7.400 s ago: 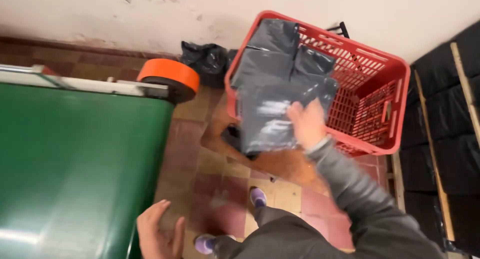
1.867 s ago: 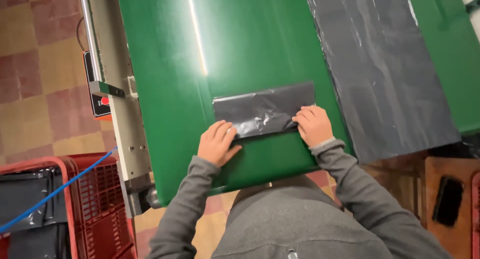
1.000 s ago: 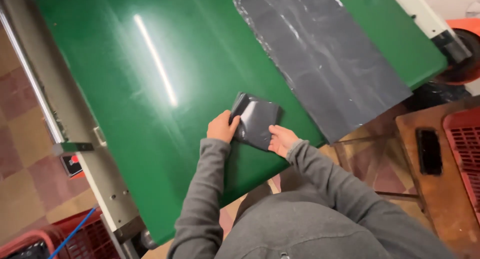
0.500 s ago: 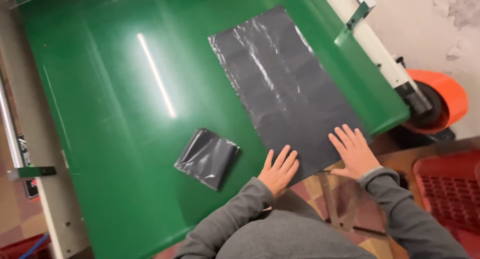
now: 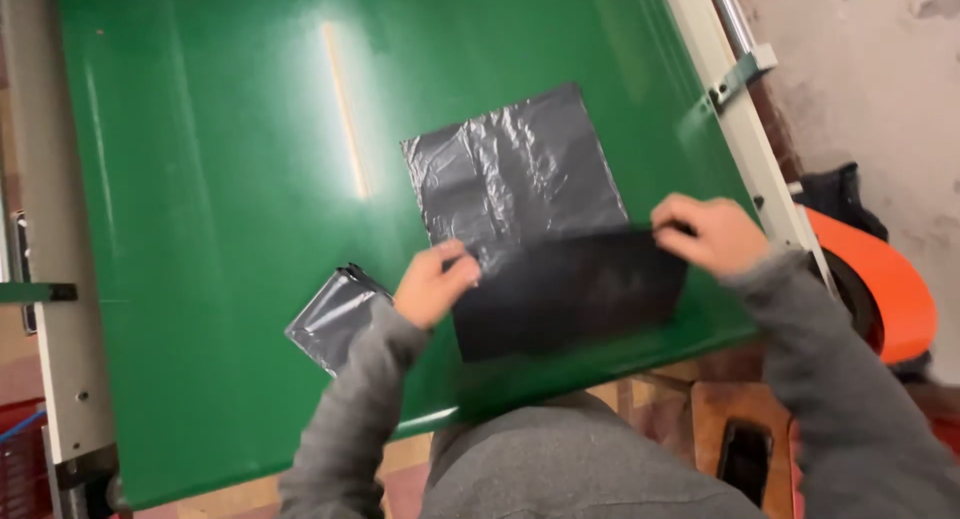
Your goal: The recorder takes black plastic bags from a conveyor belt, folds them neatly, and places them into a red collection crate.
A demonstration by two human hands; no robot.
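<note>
Grey plastic bag (image 5: 520, 174) lies on the green table (image 5: 200, 179); I pinch its folded near edge with my left hand (image 5: 432, 284) and right hand (image 5: 705, 234). Folded bag (image 5: 335, 317) lies beside my left wrist.

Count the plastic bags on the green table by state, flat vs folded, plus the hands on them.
Flat black bag being folded over: 1
Small folded black bag: 1
Hands on the flat bag: 2, left hand and right hand
Total: 2 bags, 2 hands, on the green table.
</note>
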